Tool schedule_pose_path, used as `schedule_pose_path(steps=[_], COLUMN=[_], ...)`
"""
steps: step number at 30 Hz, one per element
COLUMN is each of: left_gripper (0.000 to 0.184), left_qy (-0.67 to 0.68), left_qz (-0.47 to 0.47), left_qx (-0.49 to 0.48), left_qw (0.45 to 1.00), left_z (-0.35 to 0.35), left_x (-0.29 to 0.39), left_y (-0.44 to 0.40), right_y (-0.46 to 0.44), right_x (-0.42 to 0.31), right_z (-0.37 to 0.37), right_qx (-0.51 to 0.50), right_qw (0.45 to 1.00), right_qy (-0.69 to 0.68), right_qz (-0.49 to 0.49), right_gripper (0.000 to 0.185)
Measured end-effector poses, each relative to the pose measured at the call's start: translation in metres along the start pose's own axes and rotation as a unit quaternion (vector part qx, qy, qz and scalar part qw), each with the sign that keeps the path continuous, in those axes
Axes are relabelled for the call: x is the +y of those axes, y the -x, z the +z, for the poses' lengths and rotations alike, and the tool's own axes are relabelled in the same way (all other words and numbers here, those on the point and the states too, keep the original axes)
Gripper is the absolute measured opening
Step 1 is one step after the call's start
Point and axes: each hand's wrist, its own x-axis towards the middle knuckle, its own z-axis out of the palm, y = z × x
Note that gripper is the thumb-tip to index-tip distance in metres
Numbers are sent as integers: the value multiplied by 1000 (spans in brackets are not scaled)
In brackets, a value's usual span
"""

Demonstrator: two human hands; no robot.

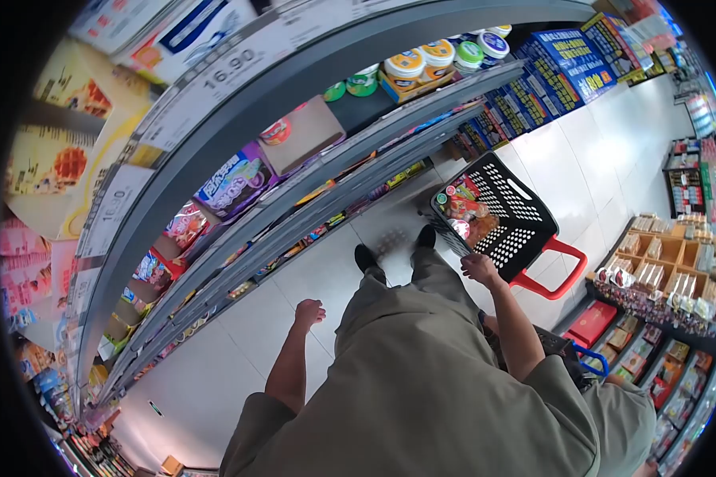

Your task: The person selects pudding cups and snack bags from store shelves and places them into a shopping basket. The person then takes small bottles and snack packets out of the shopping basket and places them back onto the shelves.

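Forearms [287,359] reached forward, bare; the left hand [309,312] made a loose fist. The right hand [478,269] curled beside one black, perforated plastic basket [527,228] with one red looped handle [585,261]; its grip couldn't be told. The basket stood on glossy tiles [239,350], right of two dark shoes [366,257].

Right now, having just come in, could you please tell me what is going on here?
A person stands on a tiled floor beside stocked shelves. The right hand is by the near edge of a black, red-handled basket; whether it touches it is unclear. Colourful packages sit inside the basket. The left hand is held out on the shelf side, fingers curled, with no item visible in it.
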Motion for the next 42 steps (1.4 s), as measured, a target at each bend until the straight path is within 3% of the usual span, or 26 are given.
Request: schedule_pose_path(steps=[7, 11, 13, 15, 17, 18, 20, 23, 25, 27, 31, 37, 40, 42], left_gripper=[24, 23, 23, 23, 25, 26, 26, 26, 25, 22, 23, 27, 28, 28], left_qy=[-3, -35, -41, -55, -114, -184, -358, -361, -303, -389, -363, -415, -406, -402], left_qz=[55, 33, 21, -4, 9, 25, 77, 77, 20, 49, 31, -57, -70, -75], left_qx=[9, 13, 13, 15, -1, 4, 32, 23, 3, 34, 73, 158, 171, 177], left_qw=[998, 999, 999, 998, 993, 983, 930, 929, 953, 919, 928, 894, 895, 895], left_z=[32, 62, 82, 105, 129, 142, 161, 180, 195, 202, 200, 220, 226, 226], left_x=[56, 63, 63, 66, 68, 71, 76, 78, 85, 80, 42, 26, 24, 21], left_y=[18, 30, 41, 55, 66, 69, 73, 56, 54, 38, 15, -2, -13, -20], right_y=[-16, -40, -57, -98, -138, -153, -200, -270, -315, -370, -473, -539, -598, -620], right_x=[75, 97, 93, 112, 124, 121, 125, 132, 135, 152, 187, 179, 244, 264], right_z=[-30, -63, -86, -92, -98, -104, -101, -84, -63, -35, 20, 58, 86, 88], right_qx=[-10, 6, 35, 95, 135, 153, 164, 157, 161, 156, 145, 75, 106, 102], right_qw=[994, 999, 995, 992, 988, 981, 984, 986, 984, 983, 976, 959, 963, 963], right_qy=[-38, 3, 94, 78, 44, 95, 64, 32, 72, 83, 133, 265, 245, 245], right_qz=[102, 50, 10, -29, -61, -68, -14, -39, -36, -56, -96, 63, -37, -52], right_gripper=[28, 28, 30, 32, 38, 40, 46, 53, 57, 63, 73, 60, 50, 47])
